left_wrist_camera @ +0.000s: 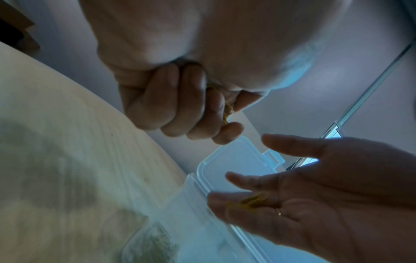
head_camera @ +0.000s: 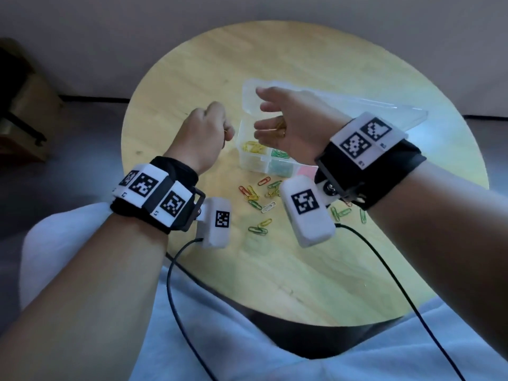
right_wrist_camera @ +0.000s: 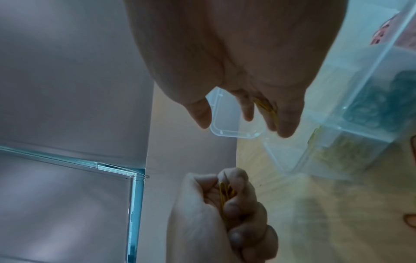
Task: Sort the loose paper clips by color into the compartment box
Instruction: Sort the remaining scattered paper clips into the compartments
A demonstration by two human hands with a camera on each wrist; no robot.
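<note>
The clear compartment box [head_camera: 248,163] stands mid-table with its lid [head_camera: 251,96] open behind it. Yellow clips [head_camera: 253,147] fill one compartment and green clips [head_camera: 280,154] the one beside it. My left hand [head_camera: 226,132] hovers just left of the box, curled in a fist round yellow paper clips [left_wrist_camera: 227,112]. Above the box, my right hand [head_camera: 261,116] is held palm up with relaxed fingers, and several yellow clips [head_camera: 279,127] lie on its palm. Loose red, yellow, green and white clips [head_camera: 259,199] are scattered on the table in front of the box.
The round wooden table [head_camera: 302,270] ends close to my lap. A clear flat plastic panel [head_camera: 384,108] lies behind the box at the right. More green clips [head_camera: 341,213] sit under my right wrist. Black cables [head_camera: 170,270] hang from both wrist cameras.
</note>
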